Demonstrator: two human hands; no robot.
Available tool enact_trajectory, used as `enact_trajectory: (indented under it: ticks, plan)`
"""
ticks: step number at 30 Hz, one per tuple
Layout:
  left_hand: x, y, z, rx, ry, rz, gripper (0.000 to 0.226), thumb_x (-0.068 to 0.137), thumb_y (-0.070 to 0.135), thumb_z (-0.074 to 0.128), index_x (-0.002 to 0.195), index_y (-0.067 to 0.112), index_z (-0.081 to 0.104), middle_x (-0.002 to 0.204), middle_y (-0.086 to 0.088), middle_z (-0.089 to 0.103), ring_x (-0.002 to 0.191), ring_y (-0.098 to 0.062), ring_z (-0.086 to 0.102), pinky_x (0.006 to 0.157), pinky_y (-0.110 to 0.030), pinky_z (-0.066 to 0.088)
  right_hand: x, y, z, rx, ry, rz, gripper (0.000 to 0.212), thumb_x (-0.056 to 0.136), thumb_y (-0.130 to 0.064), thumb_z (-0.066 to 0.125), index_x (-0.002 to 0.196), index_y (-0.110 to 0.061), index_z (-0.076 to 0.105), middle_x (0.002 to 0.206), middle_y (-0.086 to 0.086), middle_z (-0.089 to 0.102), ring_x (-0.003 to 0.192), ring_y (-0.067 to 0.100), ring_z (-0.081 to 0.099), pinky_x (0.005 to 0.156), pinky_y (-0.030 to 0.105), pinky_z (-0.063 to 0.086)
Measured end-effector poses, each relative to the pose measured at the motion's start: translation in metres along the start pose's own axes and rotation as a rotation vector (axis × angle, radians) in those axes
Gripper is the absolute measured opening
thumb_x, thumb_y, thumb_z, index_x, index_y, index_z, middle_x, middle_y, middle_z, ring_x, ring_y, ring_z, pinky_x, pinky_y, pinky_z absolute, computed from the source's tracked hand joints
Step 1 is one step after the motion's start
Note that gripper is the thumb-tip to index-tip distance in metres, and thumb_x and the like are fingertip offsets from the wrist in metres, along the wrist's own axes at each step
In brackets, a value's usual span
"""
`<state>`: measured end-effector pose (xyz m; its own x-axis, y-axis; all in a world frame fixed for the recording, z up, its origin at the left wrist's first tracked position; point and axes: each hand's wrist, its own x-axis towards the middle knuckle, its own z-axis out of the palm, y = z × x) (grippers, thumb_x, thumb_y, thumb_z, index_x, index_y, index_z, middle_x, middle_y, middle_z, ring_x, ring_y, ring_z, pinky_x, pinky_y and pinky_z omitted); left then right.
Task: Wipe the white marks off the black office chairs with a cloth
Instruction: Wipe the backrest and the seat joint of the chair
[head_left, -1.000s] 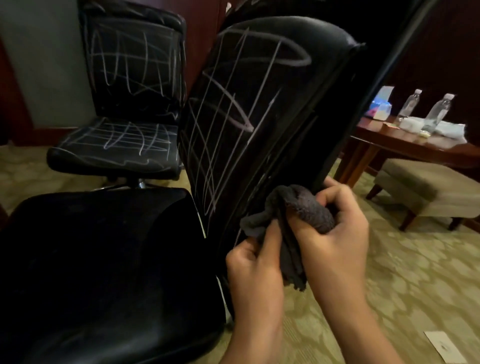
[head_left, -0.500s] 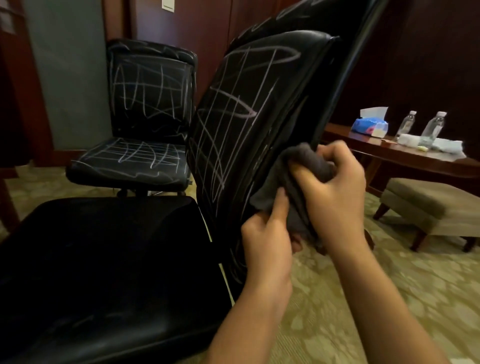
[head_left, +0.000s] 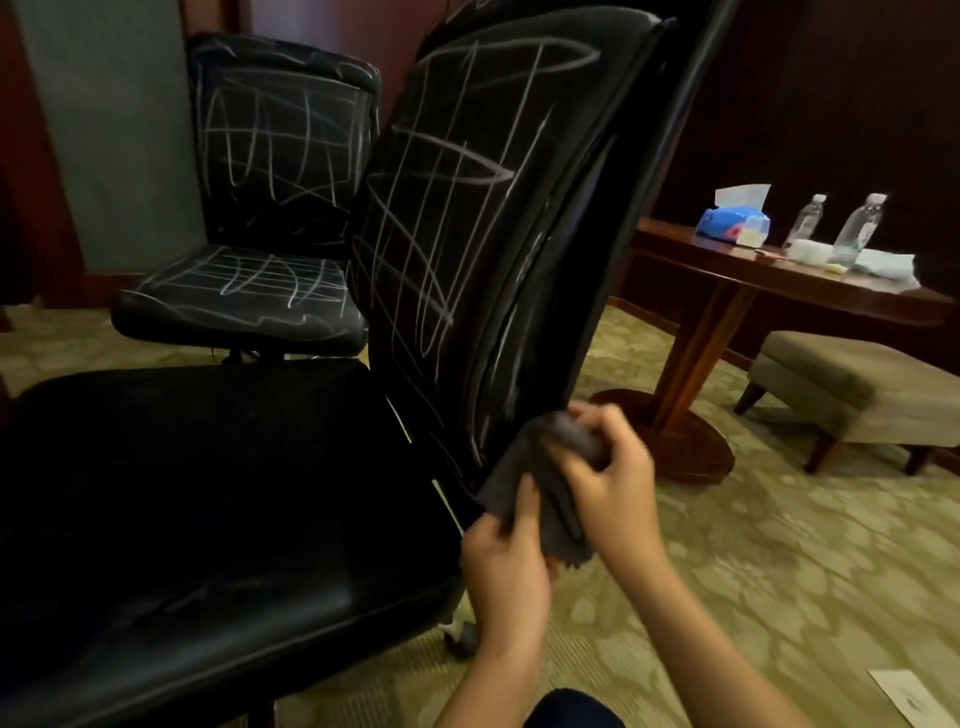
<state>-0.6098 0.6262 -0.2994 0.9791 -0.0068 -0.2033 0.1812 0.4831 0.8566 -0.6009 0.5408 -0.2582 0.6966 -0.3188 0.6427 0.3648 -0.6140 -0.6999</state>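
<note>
The near black leather office chair (head_left: 218, 519) is occupying the left and centre of the view, its glossy seat showing no white marks, while its tall backrest (head_left: 467, 218) is carrying a grid of white chalk-like lines from top to lower edge. The second black leather office chair (head_left: 260, 218) is standing behind it to the left, with white scribbles covering both its backrest and its seat. The dark wooden counter (head_left: 779, 291) is standing at the right on a round pedestal base, and a beige upholstered footstool (head_left: 857, 395) is sitting just beside it on the patterned green carpet (head_left: 753, 571). On the counter, a blue tissue pack (head_left: 730, 223) and two clear plastic bottles (head_left: 860, 223) are standing near one another. The dark grey cloth (head_left: 550, 478) is being held bunched at the lower right edge of the near chair's backrest. The right hand (head_left: 613, 483) is clenching the upper part of the cloth, and the left hand (head_left: 506, 561) is pinching its lower hanging part with the thumb on top.
</note>
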Motion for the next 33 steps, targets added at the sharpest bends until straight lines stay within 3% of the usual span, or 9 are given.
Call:
enact_trajectory:
  ticks: [3, 7, 10, 14, 16, 19, 24, 28, 33]
  plan:
    - [0.004, 0.032, 0.027, -0.026, -0.087, 0.112, 0.031, 0.093, 0.039, 0.066, 0.077, 0.013, 0.073, 0.053, 0.004, 0.061, 0.045, -0.008, 0.051, 0.043, -0.024, 0.041, 0.047, -0.028, -0.017, 0.025, 0.043, -0.1, 0.013, 0.087, -0.006, 0.072, 0.089, -0.007, 0.059, 0.085, -0.006, 0.064, 0.082, 0.003, 0.062, 0.073, 0.019, 0.048]
    - [0.009, 0.04, 0.049, -0.11, -0.115, -0.081, 0.033, 0.099, 0.031, 0.062, 0.071, 0.012, 0.065, 0.045, 0.006, 0.054, 0.039, -0.006, 0.043, 0.038, -0.019, 0.035, 0.059, -0.035, -0.013, -0.028, 0.021, -0.085, 0.018, 0.085, -0.007, 0.071, 0.083, -0.005, 0.054, 0.076, -0.004, 0.058, 0.073, 0.003, 0.055, 0.067, 0.023, 0.045]
    - [0.014, 0.011, 0.038, -0.135, -0.082, -0.201, 0.036, 0.1, 0.024, 0.059, 0.067, 0.013, 0.056, 0.043, 0.005, 0.046, 0.039, -0.008, 0.037, 0.038, -0.021, 0.029, 0.032, -0.014, -0.001, -0.02, 0.05, -0.012, 0.022, 0.079, 0.001, 0.07, 0.078, -0.005, 0.049, 0.09, -0.015, 0.064, 0.093, -0.007, 0.061, 0.077, 0.025, 0.05]
    - [0.022, -0.025, 0.017, -0.181, -0.05, -0.377, 0.026, 0.099, 0.021, 0.058, 0.074, 0.014, 0.059, 0.048, 0.004, 0.045, 0.04, -0.007, 0.035, 0.04, -0.019, 0.025, 0.004, 0.017, 0.005, 0.007, -0.002, 0.041, 0.024, 0.078, 0.006, 0.07, 0.076, -0.007, 0.05, 0.117, -0.024, 0.06, 0.117, -0.014, 0.053, 0.089, 0.016, 0.047]
    - [0.022, -0.038, 0.008, -0.155, -0.024, -0.434, 0.021, 0.099, 0.021, 0.058, 0.081, 0.013, 0.062, 0.053, 0.002, 0.049, 0.044, -0.008, 0.037, 0.041, -0.02, 0.027, -0.01, 0.032, 0.006, 0.015, -0.086, 0.056, 0.025, 0.079, 0.006, 0.07, 0.076, -0.009, 0.05, 0.119, -0.022, 0.062, 0.116, -0.012, 0.054, 0.09, 0.026, 0.051]
    - [0.022, -0.043, 0.004, -0.118, -0.037, -0.367, 0.02, 0.101, 0.02, 0.055, 0.084, 0.012, 0.063, 0.057, 0.002, 0.053, 0.05, -0.009, 0.04, 0.046, -0.023, 0.029, -0.013, 0.039, 0.005, 0.006, -0.141, 0.03, 0.018, 0.079, -0.004, 0.069, 0.079, -0.009, 0.052, 0.109, -0.001, 0.067, 0.12, 0.002, 0.056, 0.093, 0.042, 0.05]
    - [0.027, -0.023, 0.014, -0.128, -0.097, -0.212, 0.026, 0.101, 0.031, 0.058, 0.083, 0.014, 0.066, 0.055, 0.005, 0.056, 0.05, -0.007, 0.045, 0.048, -0.024, 0.034, 0.017, 0.023, 0.008, -0.031, -0.056, -0.038, 0.016, 0.08, -0.015, 0.069, 0.082, -0.012, 0.053, 0.09, 0.004, 0.062, 0.093, 0.018, 0.061, 0.077, 0.035, 0.047]
    - [0.04, -0.031, 0.002, -0.159, -0.013, -0.302, 0.02, 0.099, 0.027, 0.06, 0.089, 0.013, 0.069, 0.064, -0.001, 0.068, 0.047, -0.008, 0.061, 0.043, -0.019, 0.041, -0.008, 0.045, 0.025, -0.122, 0.008, 0.019, 0.027, 0.077, -0.005, 0.072, 0.077, -0.016, 0.048, 0.075, -0.002, 0.052, 0.071, 0.014, 0.051, 0.063, 0.026, 0.038]
    - [0.047, -0.069, -0.029, 0.021, 0.071, -0.445, 0.027, 0.097, 0.03, 0.063, 0.077, 0.012, 0.058, 0.04, 0.004, 0.047, 0.028, -0.007, 0.037, 0.037, -0.016, 0.024, -0.055, 0.086, 0.044, -0.191, -0.074, 0.182, 0.035, 0.073, -0.001, 0.074, 0.076, -0.022, 0.046, 0.083, -0.002, 0.052, 0.076, 0.009, 0.05, 0.065, 0.016, 0.034]
